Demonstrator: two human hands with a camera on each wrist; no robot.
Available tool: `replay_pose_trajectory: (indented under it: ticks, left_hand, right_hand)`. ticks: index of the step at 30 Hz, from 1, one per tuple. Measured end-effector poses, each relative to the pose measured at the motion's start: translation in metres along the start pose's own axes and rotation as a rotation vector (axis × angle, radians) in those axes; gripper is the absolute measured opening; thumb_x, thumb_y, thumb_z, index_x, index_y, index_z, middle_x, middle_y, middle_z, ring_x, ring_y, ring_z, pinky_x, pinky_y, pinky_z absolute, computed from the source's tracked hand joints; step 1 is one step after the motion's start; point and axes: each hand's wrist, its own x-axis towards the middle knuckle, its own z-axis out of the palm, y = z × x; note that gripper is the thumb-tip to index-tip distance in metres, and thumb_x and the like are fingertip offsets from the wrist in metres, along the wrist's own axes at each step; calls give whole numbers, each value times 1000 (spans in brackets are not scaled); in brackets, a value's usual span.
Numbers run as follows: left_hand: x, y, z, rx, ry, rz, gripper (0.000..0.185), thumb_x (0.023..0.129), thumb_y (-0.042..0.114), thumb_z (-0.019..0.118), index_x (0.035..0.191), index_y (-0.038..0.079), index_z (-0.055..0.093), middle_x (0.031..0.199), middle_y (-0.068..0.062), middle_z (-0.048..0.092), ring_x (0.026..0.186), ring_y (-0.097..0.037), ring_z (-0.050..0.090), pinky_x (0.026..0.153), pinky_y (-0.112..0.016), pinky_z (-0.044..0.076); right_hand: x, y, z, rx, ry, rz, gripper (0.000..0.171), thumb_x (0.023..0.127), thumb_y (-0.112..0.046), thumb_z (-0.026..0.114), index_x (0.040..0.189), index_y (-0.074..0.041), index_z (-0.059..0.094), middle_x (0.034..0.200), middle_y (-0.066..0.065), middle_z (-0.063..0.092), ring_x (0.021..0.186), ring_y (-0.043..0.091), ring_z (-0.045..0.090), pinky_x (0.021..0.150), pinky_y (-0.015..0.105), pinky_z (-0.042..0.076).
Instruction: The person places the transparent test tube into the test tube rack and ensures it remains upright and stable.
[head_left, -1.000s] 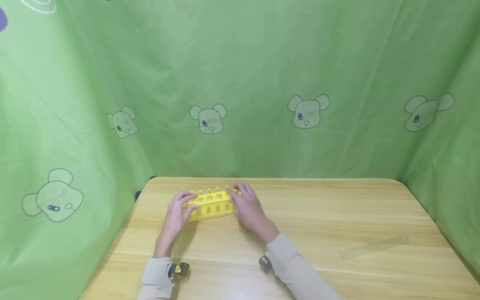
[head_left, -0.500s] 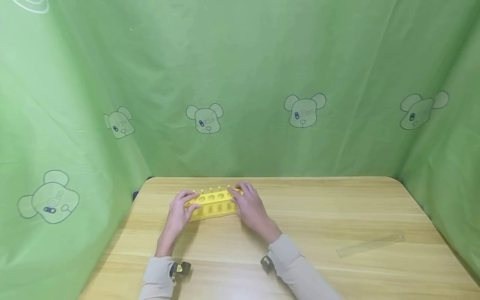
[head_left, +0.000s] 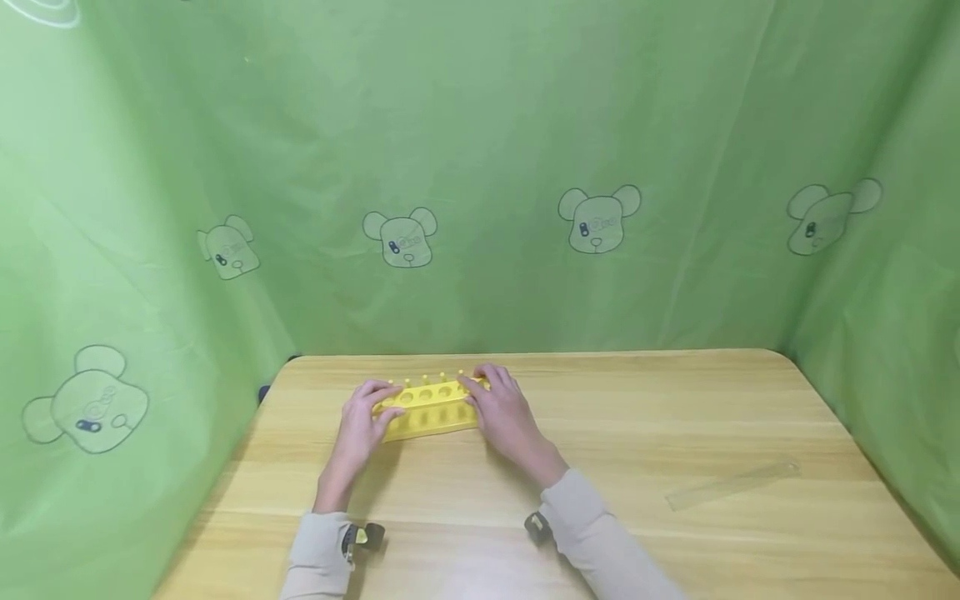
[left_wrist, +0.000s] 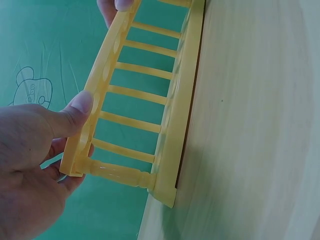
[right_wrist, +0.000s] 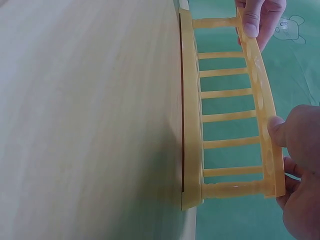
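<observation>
Grip: left hand (head_left: pixel 362 423) and right hand (head_left: pixel 504 414) pinch the end rails of yellow rack (head_left: pixel 427 408) on tabletop (head_left: pixel 675 433); probably light, rigid, slender-barred plastic.

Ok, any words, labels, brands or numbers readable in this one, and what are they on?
None can be read.
Yellow rack, held at its ends by the left hand and right hand: no print or label shows in any view.
Clear ruler on the table: any markings are too faint and small to read.
Green cloth: only cartoon bear heads, no words.
</observation>
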Motion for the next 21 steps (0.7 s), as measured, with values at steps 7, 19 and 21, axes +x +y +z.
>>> replay_pose_trajectory:
  ticks: [7,19,21]
  left_hand:
    - [1,4,4,-20,-13,-1,37,83,5,81,117,-5,72,118,-19,67,115,-38,61,107,-51,50]
    - [5,10,13,-36,-27,8,39,81,5,82,118,-4,72,118,-19,67,115,-38,60,107,-53,48]
    - [5,11,15,-39,-26,15,39,81,5,83,118,-4,72,118,-19,67,115,-38,61,107,-53,49]
  right_hand:
    - [-4,2,-5,0,10,13,38,99,-14,68,136,-7,65,129,16,59,121,32,53,105,45,50]
    - [-10,9,-11,-14,-13,52,38,100,-15,66,137,-7,64,131,17,58,124,33,52,109,46,47]
    - [-12,10,-13,-15,-15,55,38,100,-15,66,137,-7,64,131,17,58,124,34,52,109,47,47]
